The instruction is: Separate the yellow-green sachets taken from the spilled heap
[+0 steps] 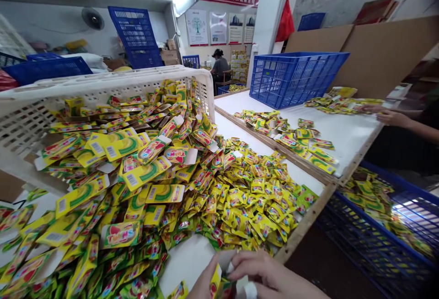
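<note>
Left hand (pixel 203 284) clamped round a box (pixel 215 281), right hand (pixel 269 274) bent over its white flaps, grip too blurred to tell, toward the bench's (pixel 188 262) near edge; head view: cartons (pixel 121 235) spill from a white crate (pixel 208 79), packets (pixel 262 210) heaped by the wooden right edge

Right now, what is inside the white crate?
Yellow boxes, heaped and spread out past its open side. What lies deeper, under the top ones, is covered and cannot be seen.
</note>
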The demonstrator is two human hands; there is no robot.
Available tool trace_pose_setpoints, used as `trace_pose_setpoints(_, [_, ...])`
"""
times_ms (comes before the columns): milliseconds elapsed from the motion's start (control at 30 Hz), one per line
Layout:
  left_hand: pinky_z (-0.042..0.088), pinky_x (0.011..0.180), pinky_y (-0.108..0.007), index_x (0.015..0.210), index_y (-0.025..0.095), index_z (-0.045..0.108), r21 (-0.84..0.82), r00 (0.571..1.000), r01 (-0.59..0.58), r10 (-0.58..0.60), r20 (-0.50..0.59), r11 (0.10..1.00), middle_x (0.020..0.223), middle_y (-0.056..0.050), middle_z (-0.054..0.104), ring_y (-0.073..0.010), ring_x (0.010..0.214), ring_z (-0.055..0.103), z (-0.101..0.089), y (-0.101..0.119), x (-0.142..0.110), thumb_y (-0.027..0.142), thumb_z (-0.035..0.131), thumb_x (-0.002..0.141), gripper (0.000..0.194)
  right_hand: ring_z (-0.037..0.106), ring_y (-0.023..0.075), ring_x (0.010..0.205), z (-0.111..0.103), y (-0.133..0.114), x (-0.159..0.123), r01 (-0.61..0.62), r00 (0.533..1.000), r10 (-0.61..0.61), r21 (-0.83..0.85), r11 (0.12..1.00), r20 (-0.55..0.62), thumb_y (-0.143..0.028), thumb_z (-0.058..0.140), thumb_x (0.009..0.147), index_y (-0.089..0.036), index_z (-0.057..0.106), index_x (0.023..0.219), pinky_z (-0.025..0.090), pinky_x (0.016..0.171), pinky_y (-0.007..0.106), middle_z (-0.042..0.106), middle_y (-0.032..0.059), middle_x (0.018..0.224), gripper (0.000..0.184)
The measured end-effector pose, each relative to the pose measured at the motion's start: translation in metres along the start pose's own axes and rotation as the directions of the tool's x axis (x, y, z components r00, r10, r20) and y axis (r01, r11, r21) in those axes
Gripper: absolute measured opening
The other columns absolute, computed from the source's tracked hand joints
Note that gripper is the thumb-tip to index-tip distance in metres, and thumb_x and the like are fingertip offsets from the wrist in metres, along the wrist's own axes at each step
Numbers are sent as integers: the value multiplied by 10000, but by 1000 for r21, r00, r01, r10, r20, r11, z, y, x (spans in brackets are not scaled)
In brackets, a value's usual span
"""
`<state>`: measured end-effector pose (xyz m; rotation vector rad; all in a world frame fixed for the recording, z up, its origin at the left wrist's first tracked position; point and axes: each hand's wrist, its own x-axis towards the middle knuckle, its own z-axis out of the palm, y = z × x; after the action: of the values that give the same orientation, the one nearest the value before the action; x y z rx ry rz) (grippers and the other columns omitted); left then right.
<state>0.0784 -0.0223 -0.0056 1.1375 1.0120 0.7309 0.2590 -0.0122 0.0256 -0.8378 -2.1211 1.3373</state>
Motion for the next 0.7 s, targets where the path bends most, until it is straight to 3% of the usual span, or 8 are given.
trace_pose_setpoints(133, [369, 978, -392, 1273, 191, 419, -28, 985, -46, 50, 164, 999, 1174, -98, 604, -285, 1065, 561, 7, -8, 15, 332, 739, 547, 806, 604, 164, 807, -5, -1, -2, -110, 993, 108, -44, 993, -37, -72, 508, 711, -179, 681, 828, 473, 727, 251, 640, 56, 857, 234])
trace_pose_setpoints(233, [297, 1045, -397, 1380, 220, 238, 128, 975, -134, 107, 197, 983, 1349, -109, 463, -279, 1224, 437, 2, 11, 36, 338, 715, 627, 899, 605, 158, 757, -49, 1, -9, -121, 964, 85, -129, 984, -250, -116, 461, 772, -179, 668, 765, 473, 703, 262, 648, 44, 786, 217])
trace_pose_setpoints(300, [237, 1081, -401, 1370, 248, 270, 418, 955, -297, 257, 150, 859, 1414, -93, 380, -252, 1302, 329, -7, 34, 62, 341, 601, 756, 704, 606, 181, 770, -103, 4, -15, -221, 861, 50, -284, 933, -506, -196, 450, 809, -192, 649, 796, 473, 713, 302, 667, 50, 823, 199])
trace_pose_setpoints(367, [224, 1083, -432, 1244, 234, 468, 728, 843, -430, 526, 112, 534, 1369, -105, 425, -250, 1306, 305, -15, 56, 98, 303, 499, 826, 425, 595, 200, 669, -158, 13, -16, -541, 569, -37, -409, 735, -821, -231, 450, 797, -185, 622, 916, 464, 634, 338, 663, 79, 891, 215])
trace_pose_setpoints(433, [159, 1091, -488, 1197, 205, 512, 835, 757, -417, 645, 101, 360, 1421, -126, 346, -273, 1350, 190, -19, 70, 138, 203, 471, 834, 365, 584, 256, 809, -192, 27, -7, -631, 472, -81, -401, 664, -878, -221, 429, 806, -130, 522, 1131, 436, 724, 414, 555, 174, 1158, 350])
trace_pose_setpoints(500, [88, 1094, -526, 1076, 200, 585, 840, 731, -437, 671, 122, 323, 1451, -110, 308, -290, 1370, 114, -19, 77, 171, 110, 510, 789, 310, 567, 259, 872, -196, 46, 13, -611, 534, -49, -425, 668, -844, -234, 451, 805, -125, 523, 1134, 425, 771, 408, 545, 172, 1172, 354])
trace_pose_setpoints(600, [59, 1096, -536, 772, 206, 624, 800, 720, -489, 679, 144, 349, 1415, -59, 392, -288, 1372, 115, -17, 77, 191, 75, 552, 749, 152, 555, 244, 877, -162, 80, 49, -512, 696, 38, -458, 726, -717, -286, 609, 711, -173, 646, 917, 434, 782, 351, 654, 89, 903, 237])
trace_pose_setpoints(700, [187, 1071, -512, 683, 211, 583, 740, 725, -496, 686, 64, 455, 1303, -53, 519, -281, 1308, 287, -21, 71, 180, 155, 550, 777, 114, 529, 265, 888, -134, 104, 68, -457, 742, 92, -401, 794, -664, -208, 650, 651, -175, 681, 774, 411, 808, 386, 651, 86, 802, 131])
